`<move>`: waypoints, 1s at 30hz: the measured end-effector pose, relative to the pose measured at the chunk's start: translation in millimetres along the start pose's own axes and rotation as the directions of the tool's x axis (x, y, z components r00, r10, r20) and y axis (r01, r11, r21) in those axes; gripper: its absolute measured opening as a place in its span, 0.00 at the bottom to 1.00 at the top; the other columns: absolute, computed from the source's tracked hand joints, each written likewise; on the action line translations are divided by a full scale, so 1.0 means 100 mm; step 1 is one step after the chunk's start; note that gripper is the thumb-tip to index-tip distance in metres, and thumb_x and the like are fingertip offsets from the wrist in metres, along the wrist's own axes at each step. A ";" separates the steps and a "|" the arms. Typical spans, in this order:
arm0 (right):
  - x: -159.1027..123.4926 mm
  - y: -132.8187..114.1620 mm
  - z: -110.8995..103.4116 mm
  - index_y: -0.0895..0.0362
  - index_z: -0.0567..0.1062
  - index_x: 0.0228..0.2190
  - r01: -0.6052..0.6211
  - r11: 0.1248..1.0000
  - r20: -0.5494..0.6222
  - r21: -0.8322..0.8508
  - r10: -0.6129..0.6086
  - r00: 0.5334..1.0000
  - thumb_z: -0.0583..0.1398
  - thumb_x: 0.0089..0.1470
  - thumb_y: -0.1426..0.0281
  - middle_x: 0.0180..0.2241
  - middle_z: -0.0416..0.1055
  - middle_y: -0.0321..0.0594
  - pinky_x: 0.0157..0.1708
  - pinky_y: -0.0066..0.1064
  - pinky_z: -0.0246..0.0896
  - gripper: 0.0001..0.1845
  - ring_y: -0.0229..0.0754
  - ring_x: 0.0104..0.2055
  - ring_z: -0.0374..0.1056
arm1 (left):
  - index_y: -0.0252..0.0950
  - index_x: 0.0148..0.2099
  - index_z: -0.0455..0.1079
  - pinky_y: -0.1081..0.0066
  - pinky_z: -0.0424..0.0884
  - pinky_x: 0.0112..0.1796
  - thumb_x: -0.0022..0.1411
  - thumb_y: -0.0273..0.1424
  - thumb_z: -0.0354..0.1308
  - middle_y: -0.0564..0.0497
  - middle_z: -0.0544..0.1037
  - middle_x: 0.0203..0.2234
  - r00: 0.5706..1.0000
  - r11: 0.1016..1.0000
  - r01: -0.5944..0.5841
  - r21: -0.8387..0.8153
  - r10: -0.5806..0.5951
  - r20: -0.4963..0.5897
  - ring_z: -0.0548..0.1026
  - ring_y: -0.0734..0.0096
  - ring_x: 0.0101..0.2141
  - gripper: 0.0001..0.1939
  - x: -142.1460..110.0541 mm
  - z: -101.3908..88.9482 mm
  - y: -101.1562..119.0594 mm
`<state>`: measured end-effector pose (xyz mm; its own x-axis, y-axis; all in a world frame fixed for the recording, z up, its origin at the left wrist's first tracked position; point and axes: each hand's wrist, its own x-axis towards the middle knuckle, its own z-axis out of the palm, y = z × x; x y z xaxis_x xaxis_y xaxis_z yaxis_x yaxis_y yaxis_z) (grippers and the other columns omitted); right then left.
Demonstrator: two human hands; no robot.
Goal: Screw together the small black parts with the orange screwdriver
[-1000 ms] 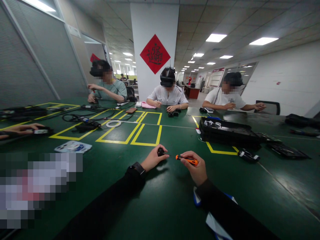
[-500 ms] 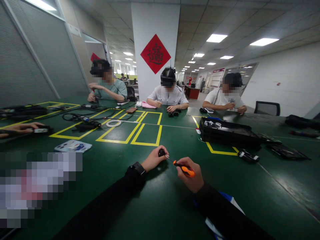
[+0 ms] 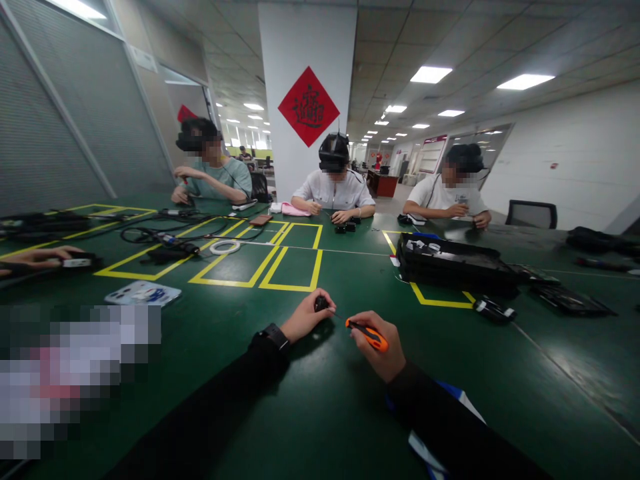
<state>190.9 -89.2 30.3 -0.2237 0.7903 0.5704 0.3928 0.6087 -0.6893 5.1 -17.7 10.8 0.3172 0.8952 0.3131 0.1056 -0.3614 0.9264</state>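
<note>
In the head view, my left hand (image 3: 306, 317) is closed around a small black part (image 3: 321, 304), whose exact kind I cannot make out. My fingers hide much of it, and it is held just over the green table (image 3: 300, 413). My right hand (image 3: 384, 347) grips a screwdriver (image 3: 373, 336) by its orange and black handle. Its thin shaft points left toward the small black part. Whether the tip touches the part is too fine to tell.
A black tray (image 3: 453, 263) with white bits inside stands at the right. A phone (image 3: 143, 293) lies at the left, near cables and a white ring (image 3: 225, 247). Under my right forearm is a blue and white packet (image 3: 460, 398). Several people work around the table.
The whole view has shifted slightly left. Both hands keep nearly the same pose, with the small black part and the screwdriver still held.
</note>
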 end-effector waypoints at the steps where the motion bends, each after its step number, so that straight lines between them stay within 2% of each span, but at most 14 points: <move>1: 0.00 0.01 0.00 0.57 0.69 0.33 0.002 1.000 -0.002 0.000 -0.002 1.000 0.55 0.49 0.69 0.27 0.68 0.37 0.28 0.26 0.60 0.07 0.35 0.27 0.64 | 0.35 0.35 0.62 0.70 0.65 0.38 0.49 0.30 0.57 0.52 0.72 0.31 1.000 1.000 0.004 0.004 -0.004 0.001 0.69 0.73 0.32 0.10 0.00 0.00 0.00; 12: -0.01 0.03 0.00 0.57 0.69 0.33 0.028 1.000 0.000 0.009 -0.028 1.000 0.55 0.48 0.71 0.29 0.69 0.38 0.30 0.27 0.60 0.07 0.36 0.29 0.65 | 0.35 0.35 0.62 0.70 0.64 0.39 0.50 0.29 0.57 0.52 0.72 0.31 1.000 1.000 0.001 -0.004 -0.001 0.008 0.69 0.73 0.33 0.09 0.00 0.01 0.02; 20: 0.04 0.02 -0.01 0.57 0.71 0.31 0.048 0.995 -0.006 0.087 -0.047 0.999 0.56 0.48 0.71 0.30 0.68 0.39 0.35 0.31 0.59 0.05 0.38 0.33 0.64 | 0.35 0.35 0.62 0.70 0.64 0.39 0.50 0.28 0.56 0.52 0.71 0.31 1.000 1.000 -0.013 0.003 0.013 0.024 0.69 0.73 0.33 0.08 0.00 -0.01 0.00; 23: 0.03 0.02 -0.02 0.57 0.71 0.32 -0.025 0.990 0.015 0.138 0.023 1.000 0.55 0.50 0.69 0.30 0.66 0.38 0.32 0.29 0.59 0.07 0.37 0.30 0.63 | 0.35 0.35 0.62 0.70 0.64 0.39 0.50 0.28 0.56 0.52 0.71 0.31 0.999 1.000 -0.014 -0.001 0.014 0.033 0.69 0.74 0.33 0.08 0.00 0.00 -0.01; 27: -0.01 0.06 0.00 0.56 0.66 0.38 -0.190 0.950 0.031 0.246 0.189 0.982 0.53 0.53 0.68 0.22 0.62 0.32 0.22 0.25 0.55 0.10 0.32 0.20 0.57 | 0.35 0.35 0.62 0.70 0.64 0.39 0.51 0.28 0.56 0.52 0.72 0.31 1.000 1.000 -0.009 -0.001 0.009 0.028 0.69 0.73 0.33 0.08 0.00 0.01 -0.03; 30: -0.01 0.08 0.00 0.56 0.65 0.35 -0.173 0.946 0.005 0.273 0.179 0.984 0.55 0.50 0.69 0.22 0.61 0.32 0.22 0.24 0.54 0.08 0.31 0.20 0.56 | 0.35 0.35 0.62 0.70 0.64 0.39 0.50 0.29 0.56 0.52 0.72 0.31 1.000 1.000 0.002 -0.003 -0.002 0.025 0.69 0.73 0.33 0.09 0.01 0.00 -0.03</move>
<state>194.2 -85.1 23.7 -0.1542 0.8868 0.4356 0.1669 0.4579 -0.8732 5.4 -16.1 7.8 0.3404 0.8890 0.3063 0.1037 -0.3593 0.9274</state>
